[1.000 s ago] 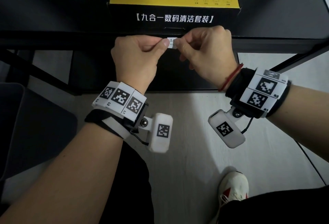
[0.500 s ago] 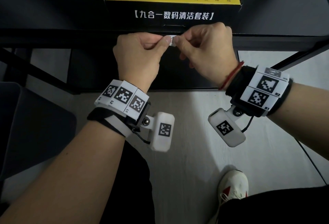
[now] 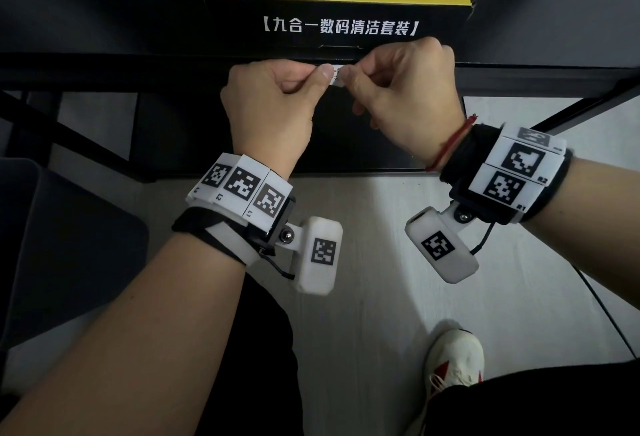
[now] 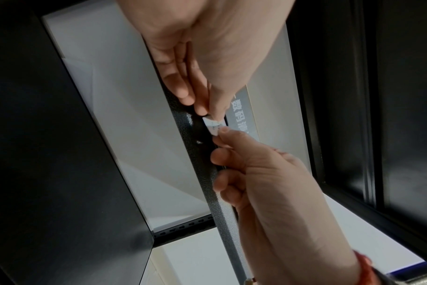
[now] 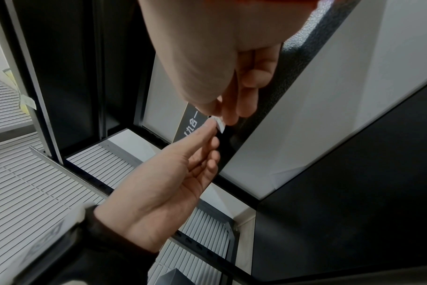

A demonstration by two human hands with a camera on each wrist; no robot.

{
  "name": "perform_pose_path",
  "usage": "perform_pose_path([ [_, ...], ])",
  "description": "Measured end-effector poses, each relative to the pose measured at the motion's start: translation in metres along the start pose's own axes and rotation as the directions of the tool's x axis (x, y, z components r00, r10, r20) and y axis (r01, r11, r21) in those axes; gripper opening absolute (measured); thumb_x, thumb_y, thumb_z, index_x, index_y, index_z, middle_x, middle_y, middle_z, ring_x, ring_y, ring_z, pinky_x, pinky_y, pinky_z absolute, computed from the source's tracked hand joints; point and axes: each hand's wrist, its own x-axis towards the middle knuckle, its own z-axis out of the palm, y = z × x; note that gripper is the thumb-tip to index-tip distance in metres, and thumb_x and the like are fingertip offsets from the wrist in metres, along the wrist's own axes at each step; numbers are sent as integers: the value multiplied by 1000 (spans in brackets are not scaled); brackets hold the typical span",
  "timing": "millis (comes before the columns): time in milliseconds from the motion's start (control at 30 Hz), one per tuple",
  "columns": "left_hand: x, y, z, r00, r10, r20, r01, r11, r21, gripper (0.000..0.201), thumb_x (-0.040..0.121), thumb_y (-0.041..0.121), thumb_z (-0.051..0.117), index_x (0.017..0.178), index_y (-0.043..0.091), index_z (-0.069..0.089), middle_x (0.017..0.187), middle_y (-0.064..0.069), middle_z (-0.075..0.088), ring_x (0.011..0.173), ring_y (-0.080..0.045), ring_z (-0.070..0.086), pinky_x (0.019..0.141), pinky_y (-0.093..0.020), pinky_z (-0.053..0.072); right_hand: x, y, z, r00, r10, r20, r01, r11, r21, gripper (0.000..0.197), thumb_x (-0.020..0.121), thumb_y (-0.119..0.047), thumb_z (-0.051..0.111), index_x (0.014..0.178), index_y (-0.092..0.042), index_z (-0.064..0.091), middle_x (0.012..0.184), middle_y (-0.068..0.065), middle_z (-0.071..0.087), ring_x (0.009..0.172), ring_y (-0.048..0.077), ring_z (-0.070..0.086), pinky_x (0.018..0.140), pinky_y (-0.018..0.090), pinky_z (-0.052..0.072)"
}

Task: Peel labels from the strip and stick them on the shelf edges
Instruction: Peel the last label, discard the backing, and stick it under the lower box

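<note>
Shelving in black metal fills the head view, and its front shelf edge (image 3: 138, 72) serves as the landmark here. On the board above that edge sits a black and yellow box (image 3: 339, 16). Just in front of the edge, below the box, the left hand (image 3: 270, 106) and the right hand (image 3: 405, 96) meet, each with thumb and forefinger pinched on one end of a small white label (image 3: 336, 76), the other fingers curled in. The label hangs at the edge; whether it touches the metal I cannot tell. It looks featherlight, limp and sticky-backed, likely to curl or cling to skin, so the outermost corners seem the best place to hold it.
</note>
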Motion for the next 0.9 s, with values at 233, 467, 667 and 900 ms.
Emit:
perform_pose_path([
  [233, 0, 1, 0, 1000, 10, 1, -10, 1000, 8, 7, 88, 32, 77, 82, 32, 80, 67, 21, 72, 67, -3, 74, 80, -30, 63, 1, 1, 2, 1000, 0, -7, 0, 1000, -9, 31, 93, -36, 65, 73, -15, 74, 56, -6, 69, 47, 1, 62, 53, 8, 41],
  [467, 2, 1, 0, 1000, 2, -8, -2, 1000, 11, 8, 88, 33, 77, 85, 28, 82, 66, 20, 72, 66, 1, 74, 80, -27, 62, 3, 4, 2, 999, -23, -27, 22, 999, -38, 34, 93, -37, 65, 67, -16, 73, 53, -10, 66, 51, 7, 64, 57, 6, 42],
  [667, 2, 0, 0, 1000, 3, -8, -3, 1000, 15, 6, 89, 32, 77, 83, 31, 79, 66, 20, 71, 66, 1, 73, 79, -26, 62, 3, 11, 0, 999, -35, -2, 35, 996, -79, 42, 94, -43, 64, 62, -16, 71, 52, -10, 64, 50, 9, 62, 59, 6, 40],
  [900, 1, 0, -1, 1000, 21, -5, -21, 999, 28, 8, 89, 32, 77, 87, 26, 82, 68, 20, 72, 69, 2, 74, 81, -26, 62, 6, 12, -4, 997, -78, 15, 78, 995, -60, 41, 94, -43, 64, 66, -15, 72, 51, -10, 64, 49, 8, 62, 64, 1, 37],
])
